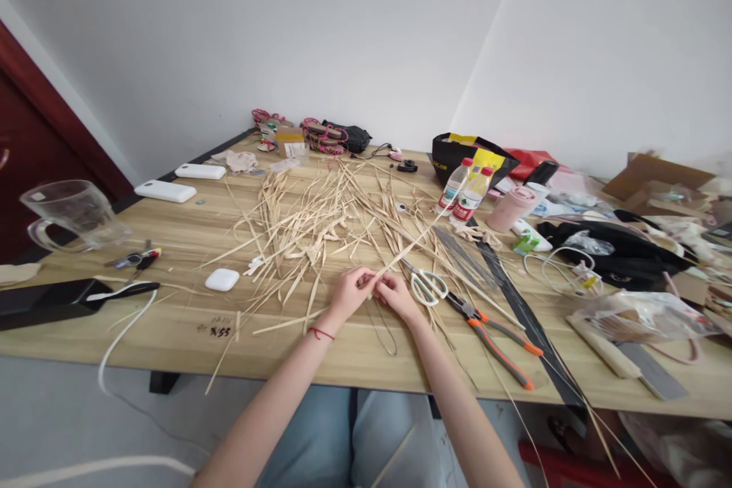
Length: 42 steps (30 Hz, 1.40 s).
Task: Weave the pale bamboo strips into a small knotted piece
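Observation:
My left hand [353, 291] and my right hand [394, 294] meet over the front middle of the table, fingers pinched close together. Between them they grip a pale straw strip [409, 245] that runs up and to the right. Below the fingers hangs a thin wire loop [390, 339]; whether a hand holds it I cannot tell. Just beyond lies a loose heap of dry straw strips [309, 221]. White-handled scissors [428, 287] rest right of my right hand, and orange-and-grey pliers [497, 335] lie farther right.
At left are a glass pitcher [72, 213], white power banks [165, 191] and a white earbud case [222, 279]. Two water bottles [470, 197], a pink cup [508, 209] and a black bag [618, 252] crowd the right. Black strips [520, 305] cross the table's right side.

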{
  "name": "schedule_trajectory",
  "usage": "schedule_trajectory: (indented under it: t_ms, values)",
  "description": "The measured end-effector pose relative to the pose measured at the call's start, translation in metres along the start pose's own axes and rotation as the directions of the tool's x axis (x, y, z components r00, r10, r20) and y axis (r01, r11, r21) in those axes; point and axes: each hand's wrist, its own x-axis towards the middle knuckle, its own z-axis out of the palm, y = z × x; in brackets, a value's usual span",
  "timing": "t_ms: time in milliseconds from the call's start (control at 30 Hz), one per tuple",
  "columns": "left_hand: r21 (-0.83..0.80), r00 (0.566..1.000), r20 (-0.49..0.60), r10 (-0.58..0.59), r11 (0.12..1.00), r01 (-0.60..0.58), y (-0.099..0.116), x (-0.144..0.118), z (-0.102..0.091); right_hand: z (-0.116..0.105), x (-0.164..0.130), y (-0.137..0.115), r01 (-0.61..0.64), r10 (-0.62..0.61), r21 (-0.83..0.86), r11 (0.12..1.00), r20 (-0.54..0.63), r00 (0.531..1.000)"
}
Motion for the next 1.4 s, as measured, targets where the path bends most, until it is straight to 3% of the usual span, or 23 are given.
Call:
schedule_trajectory:
  t_ms: [500, 833, 1400]
  values:
    - [0.01, 0.999, 0.047, -0.009, 1.0, 0.009, 0.004, 0.008, 0.001, 0.001, 0.004, 0.001, -0.034, 0.036, 0.032, 0.999, -0.033, 0.999]
    - [-0.053, 1.0, -0.016, -0.002, 0.999, 0.002, 0.002, 0.011, 0.001, 0.0, 0.002, -0.003, -0.032, 0.035, 0.065, 0.997, -0.048, 0.998]
    - [-0.066, 1.0, 0.01, -0.02, 0.998, 0.021, -0.004, 0.012, 0.004, 0.003, 0.001, -0.006, -0.031, 0.032, 0.028, 0.999, -0.055, 0.998]
